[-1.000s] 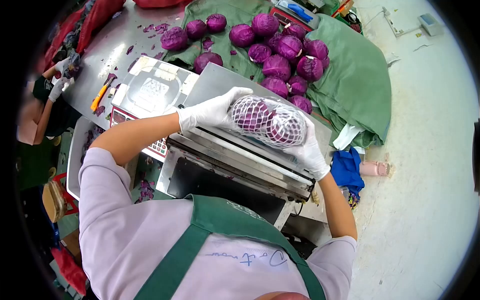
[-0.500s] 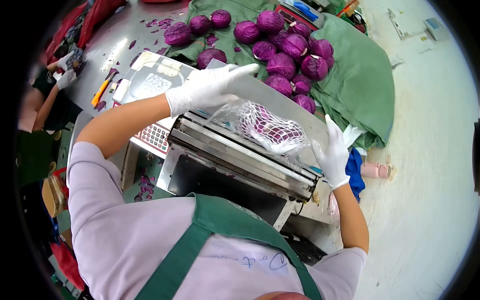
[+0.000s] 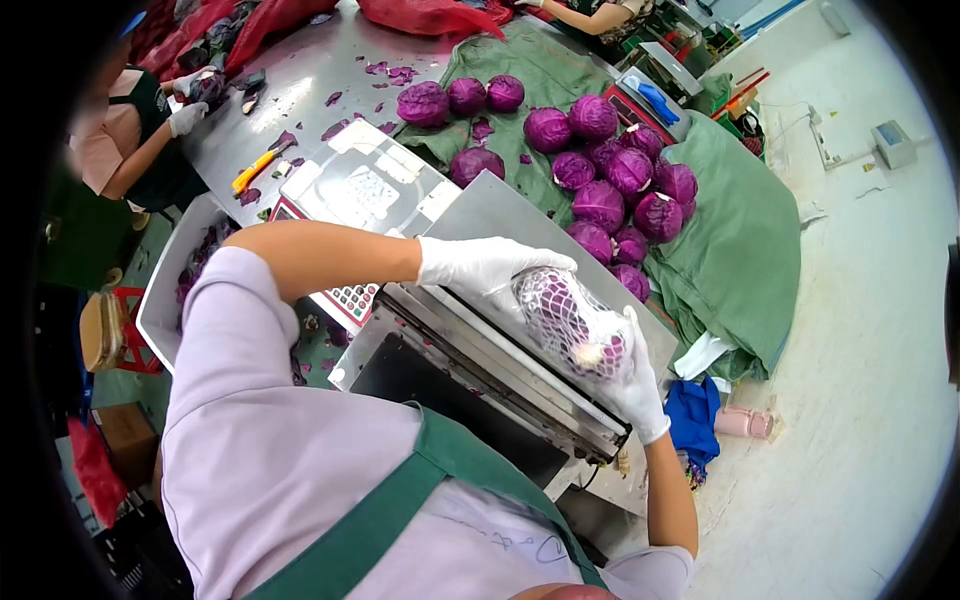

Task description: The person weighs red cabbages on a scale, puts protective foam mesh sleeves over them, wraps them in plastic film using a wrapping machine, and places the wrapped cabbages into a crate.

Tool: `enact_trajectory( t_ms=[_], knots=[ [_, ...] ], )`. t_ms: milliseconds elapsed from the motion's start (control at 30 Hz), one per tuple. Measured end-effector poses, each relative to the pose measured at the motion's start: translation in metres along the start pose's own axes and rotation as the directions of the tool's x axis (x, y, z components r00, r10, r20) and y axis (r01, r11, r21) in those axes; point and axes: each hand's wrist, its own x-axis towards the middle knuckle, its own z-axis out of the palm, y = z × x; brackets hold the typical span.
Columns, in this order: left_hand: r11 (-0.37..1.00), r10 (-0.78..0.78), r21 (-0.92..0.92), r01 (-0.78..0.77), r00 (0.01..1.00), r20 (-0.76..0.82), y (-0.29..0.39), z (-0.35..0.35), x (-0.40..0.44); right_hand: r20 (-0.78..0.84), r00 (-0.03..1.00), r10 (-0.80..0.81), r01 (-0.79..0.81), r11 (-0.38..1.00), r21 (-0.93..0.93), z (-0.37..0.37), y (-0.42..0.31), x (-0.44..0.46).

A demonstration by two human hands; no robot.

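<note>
A red cabbage (image 3: pixel 560 310) in a white mesh net, with shiny clear plastic film about it, is held between my gloved hands. At its upper left end, my left hand (image 3: pixel 490 270) has its fingers over the top of the net. The lower right end is gripped by my right hand (image 3: pixel 640 385), its thumb pointing up along the side. Beneath the cabbage lies a metal bench machine (image 3: pixel 500 360) with a long pale roller or bar. Part of the cabbage's far side is hidden by my left fingers.
Several loose red cabbages (image 3: pixel 600 205) lie on a green cloth (image 3: pixel 745 220) beyond the machine. To the left are a scale (image 3: pixel 365 190), an orange-handled knife (image 3: pixel 255 172) and a white bin (image 3: pixel 160 300) of trimmings. A co-worker's gloved hand (image 3: pixel 187 119) is at the far left.
Both hands have closed in on the netted cabbage from either end; before, they were apart from it. The cabbage has turned and sits higher against the machine. The head view has shifted.
</note>
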Motion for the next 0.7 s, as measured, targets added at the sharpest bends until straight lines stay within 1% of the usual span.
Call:
enact_trajectory(
  t_ms=[33, 67, 100, 133, 167, 200, 233, 267, 300, 367, 400, 433, 500, 533, 567, 600, 633, 667, 700],
  knots=[
    [0.998, -0.052, -0.041, 0.055, 0.997, 0.051, 0.014, -0.001, -0.009, -0.024, 1.0, 0.003, -0.003, 1.0, -0.008, 0.001, 0.001, -0.011],
    [0.987, -0.031, -0.153, 0.039, 0.998, 0.05, 0.022, 0.003, -0.02, 0.003, 0.998, 0.065, -0.065, 0.995, 0.081, 0.008, -0.003, -0.025],
    [0.924, -0.075, -0.37, 0.1, 0.994, 0.082, 0.024, 0.014, -0.032, 0.03, 0.992, 0.122, -0.125, 0.977, 0.171, 0.017, -0.013, -0.039],
    [0.788, -0.221, -0.495, 0.366, 0.919, 0.328, 0.033, 0.019, -0.045, 0.09, 0.942, 0.323, -0.325, 0.946, 0.003, 0.019, -0.021, -0.054],
    [0.585, -0.299, -0.523, 0.62, 0.764, 0.572, 0.046, 0.022, -0.059, 0.142, 0.859, 0.492, -0.506, 0.857, 0.095, 0.033, -0.031, -0.068],
    [0.487, -0.369, -0.499, 0.717, 0.687, 0.626, 0.056, 0.027, -0.074, 0.198, 0.859, 0.473, -0.509, 0.832, 0.22, 0.047, -0.028, -0.078],
    [0.376, -0.426, -0.466, 0.801, 0.596, 0.68, 0.067, 0.035, -0.088, 0.269, 0.81, 0.522, -0.587, 0.723, 0.364, 0.059, -0.02, -0.092],
    [0.261, -0.384, -0.559, 0.787, 0.616, 0.688, 0.077, 0.046, -0.1, 0.337, 0.753, 0.565, -0.654, 0.582, 0.484, 0.072, -0.012, -0.104],
    [0.142, -0.408, -0.524, 0.84, 0.532, 0.742, 0.062, 0.064, -0.111, 0.327, 0.844, 0.425, -0.534, 0.611, 0.584, 0.086, -0.009, -0.109],
    [-0.033, -0.448, -0.498, 0.866, 0.433, 0.782, 0.037, 0.094, -0.131, 0.474, 0.708, 0.524, -0.686, 0.35, 0.638, 0.093, 0.034, -0.124],
    [-0.038, -0.428, -0.535, 0.844, 0.47, 0.772, 0.034, 0.102, -0.133, 0.419, 0.754, 0.507, -0.633, 0.39, 0.668, 0.103, 0.056, -0.133],
    [-0.132, -0.408, -0.484, 0.865, 0.397, 0.822, 0.022, 0.111, -0.135, 0.473, 0.639, 0.606, -0.733, 0.293, 0.614, 0.097, 0.059, -0.141],
    [-0.064, -0.427, -0.554, 0.83, 0.479, 0.767, 0.022, 0.119, -0.146, 0.369, 0.721, 0.587, -0.656, 0.405, 0.637, 0.11, 0.058, -0.149],
    [-0.068, -0.417, -0.534, 0.843, 0.462, 0.783, 0.025, 0.121, -0.152, 0.386, 0.69, 0.612, -0.699, 0.425, 0.575, 0.109, 0.06, -0.156],
    [-0.107, -0.447, -0.606, 0.789, 0.506, 0.738, 0.026, 0.121, -0.16, 0.416, 0.662, 0.623, -0.722, 0.384, 0.575, 0.113, 0.069, -0.159],
    [-0.138, -0.479, -0.675, 0.725, 0.548, 0.686, 0.026, 0.121, -0.168, 0.381, 0.664, 0.643, -0.7, 0.356, 0.619, 0.12, 0.085, -0.169],
    [-0.133, -0.468, -0.661, 0.739, 0.541, 0.699, 0.026, 0.121, -0.178, 0.344, 0.664, 0.664, -0.673, 0.331, 0.661, 0.125, 0.091, -0.176],
    [-0.274, -0.533, -0.749, 0.603, 0.553, 0.64, 0.025, 0.12, -0.192, 0.327, 0.671, 0.666, -0.658, 0.33, 0.677, 0.126, 0.09, -0.184],
    [-0.391, -0.604, -0.811, 0.435, 0.544, 0.583, 0.025, 0.119, -0.204, 0.307, 0.748, 0.589, -0.531, 0.253, 0.809, 0.127, 0.08, -0.189]
  ],
)
